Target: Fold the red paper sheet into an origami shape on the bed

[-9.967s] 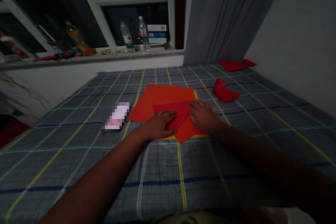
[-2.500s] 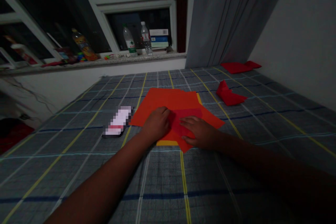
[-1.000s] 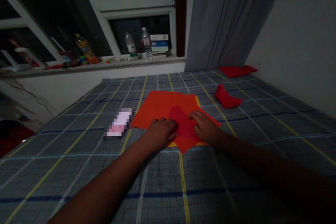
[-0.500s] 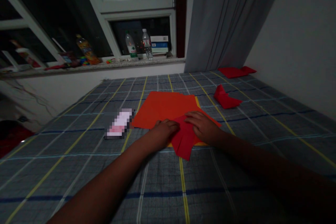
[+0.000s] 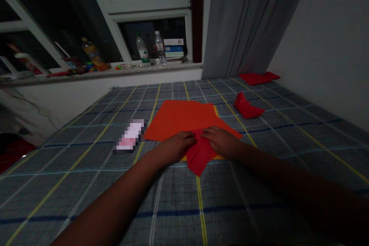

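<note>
Between my two hands a red folded paper [image 5: 199, 158] lies over the near part of some orange paper sheets [image 5: 178, 117]. Its lower corner points toward me, past the sheets' near edge, and a crease runs down it. My left hand [image 5: 179, 144] grips its left side with curled fingers. On the upper right side, my right hand [image 5: 221, 141] has its bent fingers on the paper. The thumbs are mostly hidden. A strip of yellow paper [image 5: 216, 111] shows from under the orange sheets.
A checked cloth [image 5: 178, 203] covers the surface. Left of the sheets lies a phone [image 5: 131, 135] with a blurred screen. To the right sits a red folded paper shape [image 5: 247, 108]; more red paper [image 5: 255, 78] lies farther back. Bottles [image 5: 143, 50] and books [image 5: 174, 49] stand on the windowsill [image 5: 115, 72].
The red paper has turned slightly, its lower corner swinging to the left. My right hand's fingers have shifted a little nearer to me and closer to the left hand.
</note>
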Tool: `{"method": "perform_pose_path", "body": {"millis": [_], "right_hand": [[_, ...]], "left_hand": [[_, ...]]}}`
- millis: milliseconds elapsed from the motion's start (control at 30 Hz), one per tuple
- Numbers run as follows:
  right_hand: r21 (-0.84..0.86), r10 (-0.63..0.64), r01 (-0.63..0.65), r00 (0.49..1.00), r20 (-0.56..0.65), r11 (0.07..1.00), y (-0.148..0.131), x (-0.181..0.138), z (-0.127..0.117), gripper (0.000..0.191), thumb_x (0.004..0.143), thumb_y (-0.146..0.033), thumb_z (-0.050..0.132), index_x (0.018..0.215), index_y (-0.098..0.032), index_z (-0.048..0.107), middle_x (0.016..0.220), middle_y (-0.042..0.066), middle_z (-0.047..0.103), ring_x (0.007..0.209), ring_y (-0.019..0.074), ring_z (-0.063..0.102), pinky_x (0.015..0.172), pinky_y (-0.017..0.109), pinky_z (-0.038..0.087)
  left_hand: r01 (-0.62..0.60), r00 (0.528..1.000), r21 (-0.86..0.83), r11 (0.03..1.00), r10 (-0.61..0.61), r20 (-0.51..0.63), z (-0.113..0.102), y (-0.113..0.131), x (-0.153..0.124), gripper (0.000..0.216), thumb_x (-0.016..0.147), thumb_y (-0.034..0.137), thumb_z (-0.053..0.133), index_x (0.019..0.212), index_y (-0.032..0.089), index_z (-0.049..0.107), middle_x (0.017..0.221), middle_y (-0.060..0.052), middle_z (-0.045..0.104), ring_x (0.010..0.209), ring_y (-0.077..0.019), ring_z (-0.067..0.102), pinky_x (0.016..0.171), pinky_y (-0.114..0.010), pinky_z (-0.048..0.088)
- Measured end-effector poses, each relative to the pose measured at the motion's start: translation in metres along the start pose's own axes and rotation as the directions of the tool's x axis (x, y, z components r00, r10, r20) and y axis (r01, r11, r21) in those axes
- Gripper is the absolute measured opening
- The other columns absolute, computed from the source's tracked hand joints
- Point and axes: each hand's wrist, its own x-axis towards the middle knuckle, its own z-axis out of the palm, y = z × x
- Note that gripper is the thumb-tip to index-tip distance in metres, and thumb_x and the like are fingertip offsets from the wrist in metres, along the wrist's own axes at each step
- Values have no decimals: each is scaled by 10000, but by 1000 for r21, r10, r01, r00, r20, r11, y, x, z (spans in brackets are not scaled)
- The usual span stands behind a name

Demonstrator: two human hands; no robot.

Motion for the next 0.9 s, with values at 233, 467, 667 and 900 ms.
{"method": "perform_pose_path", "body": {"millis": [233, 467, 667, 900], "right_hand": [[19, 0, 0, 1000, -10, 1000, -1, -1, 0, 454, 895, -126, 442, 1314, -101, 615, 1353, 163, 603, 1240, 260, 535, 1093, 442, 418], [16, -16, 16, 999, -33, 1000, -2, -1, -1, 430, 908, -142, 447, 1298, -113, 625, 1318, 161, 621, 1223, 257, 531, 1074, 439, 424], [-75, 67, -69, 997, -27, 995, -3, -2, 2, 415, 940, -212, 459, 1323, -160, 610, 1382, 132, 584, 1284, 289, 477, 1092, 489, 373], [-136, 179, -184, 983, -49, 974, -7, -1, -5, 342, 946, -254, 472, 1222, -198, 665, 1297, 119, 631, 1150, 296, 553, 975, 481, 418]], "left_hand": [[-21, 993, -24, 999, 24, 112, -19, 8, -5, 491, 886, 202, 562, 1375, 155, 561, 1458, -139, 512, 1354, -225, 481, 1147, -346, 365], [50, 974, -1, 999, -48, 220, -27, 10, -13, 848, 735, 500, 756, 1471, 212, 449, 1579, -151, 358, 1422, -323, 394, 1151, -459, 329], [82, 979, -34, 996, -74, 191, -27, 14, -12, 854, 788, 750, 595, 1438, 205, 496, 1562, -157, 383, 1420, -340, 382, 1149, -482, 313], [39, 998, 15, 999, -40, 52, -18, 9, -11, 542, 872, 426, 636, 1365, 217, 556, 1509, -121, 447, 1354, -297, 446, 1118, -441, 366]]}}
